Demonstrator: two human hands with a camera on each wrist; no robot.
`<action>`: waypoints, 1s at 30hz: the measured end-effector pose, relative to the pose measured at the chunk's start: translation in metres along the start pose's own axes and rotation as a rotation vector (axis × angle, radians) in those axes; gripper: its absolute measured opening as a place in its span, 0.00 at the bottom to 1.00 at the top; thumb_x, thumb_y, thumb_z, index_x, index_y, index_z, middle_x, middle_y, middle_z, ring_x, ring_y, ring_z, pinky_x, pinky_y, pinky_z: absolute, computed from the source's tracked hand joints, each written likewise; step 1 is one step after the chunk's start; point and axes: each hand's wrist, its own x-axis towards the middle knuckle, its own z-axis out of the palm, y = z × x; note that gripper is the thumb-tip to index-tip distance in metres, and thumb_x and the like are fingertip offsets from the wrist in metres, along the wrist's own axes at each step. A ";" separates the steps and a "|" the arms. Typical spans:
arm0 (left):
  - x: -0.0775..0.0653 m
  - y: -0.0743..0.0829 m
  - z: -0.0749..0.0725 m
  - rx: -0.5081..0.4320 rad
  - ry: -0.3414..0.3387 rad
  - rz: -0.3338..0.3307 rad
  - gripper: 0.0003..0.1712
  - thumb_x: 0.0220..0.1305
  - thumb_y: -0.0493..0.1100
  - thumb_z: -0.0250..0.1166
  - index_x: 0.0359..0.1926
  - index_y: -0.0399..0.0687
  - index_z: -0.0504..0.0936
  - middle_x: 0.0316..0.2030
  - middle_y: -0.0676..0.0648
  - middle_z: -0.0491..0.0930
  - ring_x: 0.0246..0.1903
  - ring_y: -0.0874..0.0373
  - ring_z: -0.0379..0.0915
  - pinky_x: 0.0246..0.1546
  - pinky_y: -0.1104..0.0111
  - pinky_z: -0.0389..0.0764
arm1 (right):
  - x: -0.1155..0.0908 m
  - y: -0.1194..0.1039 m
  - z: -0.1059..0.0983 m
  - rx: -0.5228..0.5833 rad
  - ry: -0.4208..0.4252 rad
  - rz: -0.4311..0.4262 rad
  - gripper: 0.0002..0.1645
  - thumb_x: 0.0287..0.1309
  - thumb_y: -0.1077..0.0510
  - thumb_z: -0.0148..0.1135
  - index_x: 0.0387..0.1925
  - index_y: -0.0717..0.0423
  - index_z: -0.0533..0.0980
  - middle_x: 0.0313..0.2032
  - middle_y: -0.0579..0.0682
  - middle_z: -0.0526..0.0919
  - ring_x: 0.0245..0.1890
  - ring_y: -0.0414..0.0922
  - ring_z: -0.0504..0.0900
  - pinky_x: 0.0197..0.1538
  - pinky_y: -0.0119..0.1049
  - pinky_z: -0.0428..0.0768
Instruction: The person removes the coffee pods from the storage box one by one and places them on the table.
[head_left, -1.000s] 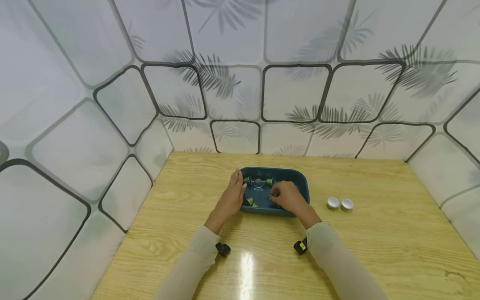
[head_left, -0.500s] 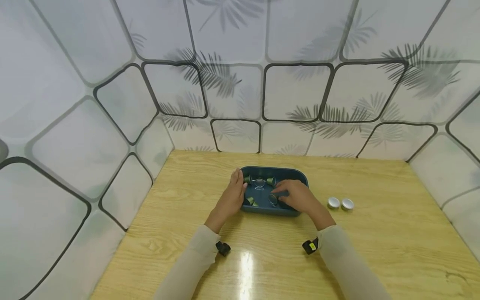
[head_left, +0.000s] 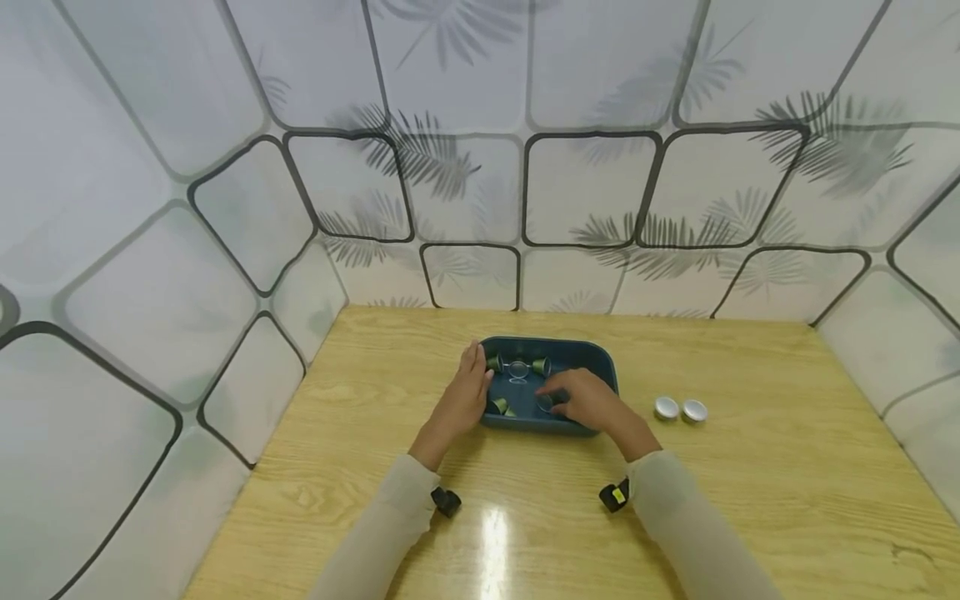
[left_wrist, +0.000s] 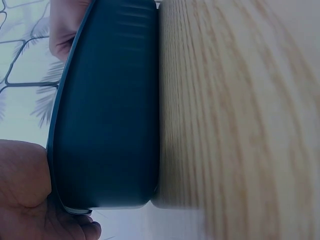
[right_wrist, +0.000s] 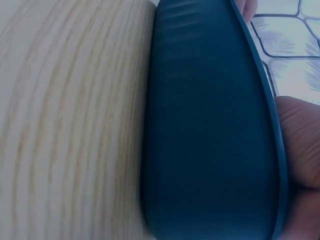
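Observation:
My left hand point(head_left: 469, 390) lies along the left side of the dark blue bin point(head_left: 551, 424), fingers straight against its wall; in the left wrist view, part of this hand point(left_wrist: 22, 182) shows at the rim. Inside the bin, my right hand point(head_left: 588, 398) reaches down with index finger and thumb around a small round capsule point(head_left: 547, 403), which they partly cover. Several small green capsules lie in the bin, among them one point(head_left: 542, 366) at the back and another point(head_left: 499, 406) at the front left. A clear round disc point(head_left: 518, 369) sits near the back wall.
Two small white cups point(head_left: 680, 409) stand side by side on the wooden table point(head_left: 780, 467), right of the bin. Behind and beside the table rise patterned walls point(head_left: 585, 183). In the right wrist view, the bin's near wall point(right_wrist: 210, 130) fills the middle.
My right hand first drew back slightly to the right, uncovering the round capsule, then moved a little forward over it again. The left hand has stayed against the bin.

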 end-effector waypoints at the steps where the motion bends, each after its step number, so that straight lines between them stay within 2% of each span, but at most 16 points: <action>1: 0.000 0.000 0.000 0.002 -0.004 -0.001 0.35 0.85 0.47 0.39 0.79 0.31 0.42 0.80 0.36 0.36 0.79 0.42 0.33 0.75 0.51 0.51 | 0.000 -0.001 0.001 -0.005 -0.002 0.011 0.20 0.54 0.65 0.76 0.50 0.54 0.86 0.49 0.50 0.87 0.50 0.52 0.85 0.52 0.49 0.82; 7: -0.001 0.003 0.000 0.000 -0.003 0.004 0.34 0.85 0.46 0.39 0.79 0.31 0.42 0.80 0.36 0.36 0.79 0.42 0.32 0.75 0.51 0.52 | 0.001 -0.005 0.000 -0.039 -0.018 0.126 0.21 0.57 0.60 0.75 0.53 0.54 0.85 0.49 0.51 0.87 0.47 0.51 0.85 0.48 0.49 0.83; 13: 0.000 0.004 -0.001 -0.001 0.002 0.009 0.34 0.84 0.45 0.41 0.79 0.30 0.43 0.80 0.35 0.36 0.78 0.40 0.34 0.74 0.51 0.53 | 0.003 -0.004 0.003 -0.087 -0.006 0.216 0.18 0.60 0.55 0.74 0.51 0.51 0.86 0.45 0.49 0.87 0.43 0.48 0.84 0.45 0.47 0.83; 22: -0.001 0.003 -0.001 0.006 0.002 0.007 0.35 0.85 0.48 0.39 0.79 0.30 0.42 0.80 0.35 0.36 0.79 0.41 0.33 0.74 0.51 0.53 | 0.006 -0.003 0.003 -0.111 0.008 0.227 0.16 0.59 0.55 0.74 0.49 0.53 0.86 0.42 0.50 0.87 0.41 0.47 0.84 0.44 0.47 0.83; 30: -0.001 0.003 -0.001 0.005 0.007 0.007 0.34 0.85 0.47 0.39 0.79 0.30 0.43 0.80 0.35 0.37 0.78 0.40 0.34 0.74 0.51 0.53 | 0.009 -0.006 0.004 -0.111 0.032 0.193 0.21 0.60 0.57 0.74 0.53 0.61 0.83 0.42 0.53 0.87 0.42 0.50 0.84 0.44 0.48 0.83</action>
